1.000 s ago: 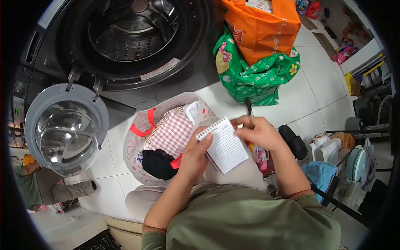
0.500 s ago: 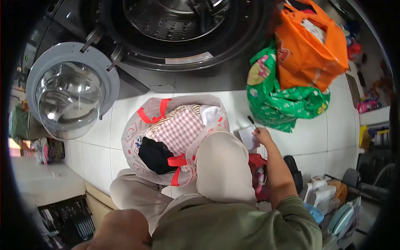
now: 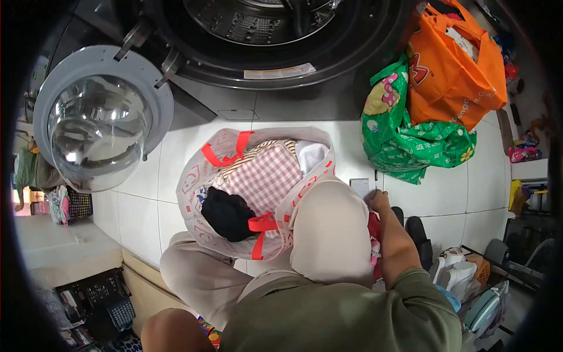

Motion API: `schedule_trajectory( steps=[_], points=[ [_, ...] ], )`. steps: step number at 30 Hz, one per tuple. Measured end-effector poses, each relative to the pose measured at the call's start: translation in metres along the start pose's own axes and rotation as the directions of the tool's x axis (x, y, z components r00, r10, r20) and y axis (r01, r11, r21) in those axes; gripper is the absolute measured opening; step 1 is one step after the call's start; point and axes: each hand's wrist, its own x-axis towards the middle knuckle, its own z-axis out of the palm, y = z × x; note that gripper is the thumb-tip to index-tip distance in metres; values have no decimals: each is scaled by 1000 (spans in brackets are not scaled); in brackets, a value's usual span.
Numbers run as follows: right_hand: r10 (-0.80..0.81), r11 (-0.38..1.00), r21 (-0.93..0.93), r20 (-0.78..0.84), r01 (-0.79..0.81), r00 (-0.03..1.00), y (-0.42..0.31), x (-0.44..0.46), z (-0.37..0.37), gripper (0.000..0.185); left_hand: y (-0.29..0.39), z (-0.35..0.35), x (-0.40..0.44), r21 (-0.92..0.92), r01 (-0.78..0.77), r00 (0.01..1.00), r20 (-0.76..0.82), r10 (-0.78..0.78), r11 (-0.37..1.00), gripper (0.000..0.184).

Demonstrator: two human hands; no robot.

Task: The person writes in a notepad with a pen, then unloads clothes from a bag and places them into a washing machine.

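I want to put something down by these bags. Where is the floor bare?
Bare tile lies between the white bag and the green bag; another patch lies between the green bag and the black slippers. It is crowded beside the knee, where the right hand, notepad and slippers cluster.

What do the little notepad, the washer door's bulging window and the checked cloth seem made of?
Notepad: probably paper, matte; its page looks flat and pale.
Window: glass or clear plastic, glossy; transparent with bright reflections.
Checked cloth: matte fabric, perhaps cotton; softly draped, no shine.
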Motion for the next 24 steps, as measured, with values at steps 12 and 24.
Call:
schedule_trajectory(
  steps=[12, 24],
  points=[
    [-665, 524, 119, -562, 843, 492, -280, -172, -273, 17, 64, -35, -91, 745, -330, 755, -161, 636, 580, 19],
    [-927, 339, -25, 163, 940, 339, -455, -312, -176, 22, -48, -169, -205, 50, 481, 395, -904, -166, 875, 20]
  ],
)
